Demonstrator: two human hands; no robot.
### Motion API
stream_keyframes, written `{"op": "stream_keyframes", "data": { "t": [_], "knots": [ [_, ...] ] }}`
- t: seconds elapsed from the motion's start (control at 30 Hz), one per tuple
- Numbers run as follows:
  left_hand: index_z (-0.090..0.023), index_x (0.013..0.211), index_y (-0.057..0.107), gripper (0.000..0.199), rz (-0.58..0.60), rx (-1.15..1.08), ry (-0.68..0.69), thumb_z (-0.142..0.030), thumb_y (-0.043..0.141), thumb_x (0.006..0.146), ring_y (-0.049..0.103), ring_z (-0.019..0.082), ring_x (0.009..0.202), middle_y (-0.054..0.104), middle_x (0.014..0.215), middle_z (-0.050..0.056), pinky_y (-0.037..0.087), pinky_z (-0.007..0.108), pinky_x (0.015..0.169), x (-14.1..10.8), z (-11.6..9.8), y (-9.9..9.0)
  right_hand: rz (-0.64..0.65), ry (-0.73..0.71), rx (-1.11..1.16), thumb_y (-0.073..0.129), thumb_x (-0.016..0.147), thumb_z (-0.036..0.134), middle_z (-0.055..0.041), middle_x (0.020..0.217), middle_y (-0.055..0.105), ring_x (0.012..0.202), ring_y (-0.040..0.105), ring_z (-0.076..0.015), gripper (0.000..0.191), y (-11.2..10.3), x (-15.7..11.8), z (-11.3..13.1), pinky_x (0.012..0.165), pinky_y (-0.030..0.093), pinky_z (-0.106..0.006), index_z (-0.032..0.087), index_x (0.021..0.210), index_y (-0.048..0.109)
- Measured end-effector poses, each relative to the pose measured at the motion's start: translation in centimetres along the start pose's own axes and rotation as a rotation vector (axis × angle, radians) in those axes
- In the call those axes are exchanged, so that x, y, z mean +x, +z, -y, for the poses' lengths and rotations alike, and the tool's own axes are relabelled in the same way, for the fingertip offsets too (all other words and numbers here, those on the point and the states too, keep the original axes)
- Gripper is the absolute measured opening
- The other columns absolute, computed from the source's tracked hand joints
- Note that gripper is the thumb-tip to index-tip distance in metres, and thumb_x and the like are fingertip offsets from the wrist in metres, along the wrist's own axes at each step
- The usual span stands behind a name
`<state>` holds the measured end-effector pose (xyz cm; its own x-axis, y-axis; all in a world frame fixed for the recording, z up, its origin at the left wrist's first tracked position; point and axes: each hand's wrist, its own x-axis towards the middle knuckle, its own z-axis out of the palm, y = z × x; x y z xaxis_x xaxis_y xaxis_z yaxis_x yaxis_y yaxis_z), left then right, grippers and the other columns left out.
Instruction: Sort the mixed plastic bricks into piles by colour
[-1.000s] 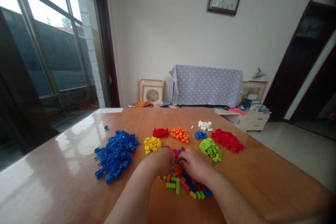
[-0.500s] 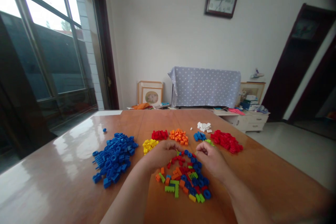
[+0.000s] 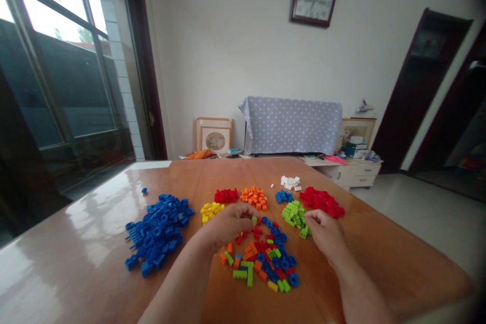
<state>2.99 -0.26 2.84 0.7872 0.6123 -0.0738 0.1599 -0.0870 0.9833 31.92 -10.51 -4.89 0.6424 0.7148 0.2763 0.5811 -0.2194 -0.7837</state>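
Note:
My left hand is closed above the left edge of the mixed bricks, thumb and forefinger pinched on a small green brick. Close to the right side of the green brick pile is my right hand. Its fingers are curled shut, and whatever they may hold is hidden. Nearer to me, between my forearms, lies a loose spread of mixed red, orange, green and yellow bricks, with blue round pieces along its right side.
A large blue pile lies at left. Yellow, red and orange bricks form small piles beyond my left hand. Further right are small blue bricks, white bricks and another red pile on the wooden table.
My right hand has moved right, away from my left hand, uncovering the green pile. My left hand stays pinched in about the same place. The view has turned slightly right.

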Motion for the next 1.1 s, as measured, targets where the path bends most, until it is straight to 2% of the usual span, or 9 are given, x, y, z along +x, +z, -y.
{"op": "stream_keyframes", "data": {
  "t": [0.2,0.33,0.43,0.53,0.63,0.77,0.9,1.0,1.1],
  "knots": [
    [-0.016,0.101,0.062,0.029,-0.034,0.039,-0.004,-0.021,0.059,0.073,0.057,0.010,0.056,0.068,0.078,0.002,0.036,0.020,0.047,0.2,0.4,0.1,-0.034,0.007,0.017,0.055,0.079,0.041,-0.0068,0.087,0.075,0.077,0.069,-0.0224,0.033,0.5,0.4,-0.9,0.067,0.048,-0.030,0.019,0.100,0.070],
    [-0.018,0.099,0.058,0.027,-0.057,0.079,-0.003,-0.022,0.059,0.073,0.054,0.009,0.054,0.065,0.074,-0.001,0.032,0.019,0.045,0.5,0.7,0.6,-0.039,-0.071,0.086,0.054,0.084,0.042,-0.0054,0.085,0.073,0.076,0.067,-0.0214,0.031,0.7,-1.0,1.2,0.067,0.048,-0.030,0.019,0.098,0.068],
    [-0.018,0.100,0.057,0.027,-0.056,0.135,-0.021,-0.021,0.058,0.072,0.047,0.007,0.049,0.060,0.068,-0.004,0.028,0.019,0.044,1.0,1.1,1.3,0.121,-0.225,0.151,0.053,0.088,0.041,-0.0037,0.082,0.070,0.076,0.064,-0.0193,0.027,1.2,-3.4,4.7,0.069,0.048,-0.028,0.019,0.093,0.068],
    [-0.017,0.098,0.056,0.027,-0.031,0.123,-0.001,-0.020,0.060,0.071,0.049,0.008,0.052,0.060,0.069,-0.005,0.031,0.019,0.048,1.6,2.0,2.0,0.320,-0.382,0.170,0.059,0.086,0.033,-0.0023,0.084,0.067,0.076,0.062,-0.0173,0.025,1.9,-5.7,7.7,0.068,0.048,-0.026,0.021,0.106,0.069],
    [-0.016,0.097,0.055,0.028,-0.029,0.077,0.041,-0.021,0.062,0.071,0.057,0.011,0.061,0.061,0.070,-0.004,0.037,0.020,0.053,2.3,3.0,2.5,0.370,-0.443,0.150,0.061,0.084,0.027,-0.0012,0.083,0.065,0.073,0.059,-0.0156,0.028,2.5,-6.7,8.9,0.067,0.047,-0.025,0.021,0.111,0.069],
    [-0.016,0.099,0.052,0.031,-0.030,-0.030,0.080,-0.022,0.063,0.071,0.061,0.014,0.065,0.063,0.071,-0.002,0.040,0.023,0.058,2.9,3.8,3.1,0.338,-0.436,0.144,0.058,0.085,0.026,-0.0021,0.081,0.066,0.073,0.061,-0.0162,0.023,2.7,-6.3,8.3,0.067,0.048,-0.026,0.020,0.104,0.070],
    [-0.017,0.101,0.049,0.032,-0.012,-0.120,0.083,-0.019,0.061,0.071,0.063,0.014,0.067,0.065,0.075,0.000,0.042,0.024,0.061,2.8,3.4,3.4,0.318,-0.379,0.140,0.056,0.086,0.031,-0.0028,0.078,0.068,0.070,0.062,-0.0166,0.019,2.3,-5.2,6.8,0.065,0.048,-0.026,0.019,0.094,0.069],
    [-0.018,0.103,0.047,0.033,-0.065,-0.140,0.079,-0.018,0.060,0.072,0.063,0.012,0.068,0.067,0.084,0.001,0.042,0.022,0.060,2.4,2.4,3.2,0.167,-0.261,0.118,0.057,0.086,0.039,-0.0046,0.081,0.071,0.074,0.065,-0.0193,0.025,1.6,-3.7,4.7,0.067,0.049,-0.028,0.019,0.095,0.068],
    [-0.018,0.104,0.049,0.031,-0.209,-0.083,0.054,-0.022,0.061,0.075,0.061,0.011,0.067,0.065,0.087,0.000,0.041,0.020,0.059,2.0,1.2,2.6,0.003,-0.113,-0.013,0.055,0.085,0.045,-0.0053,0.082,0.073,0.075,0.067,-0.0217,0.030,0.5,-2.0,2.2,0.067,0.049,-0.030,0.021,0.096,0.068]
  ]
}}
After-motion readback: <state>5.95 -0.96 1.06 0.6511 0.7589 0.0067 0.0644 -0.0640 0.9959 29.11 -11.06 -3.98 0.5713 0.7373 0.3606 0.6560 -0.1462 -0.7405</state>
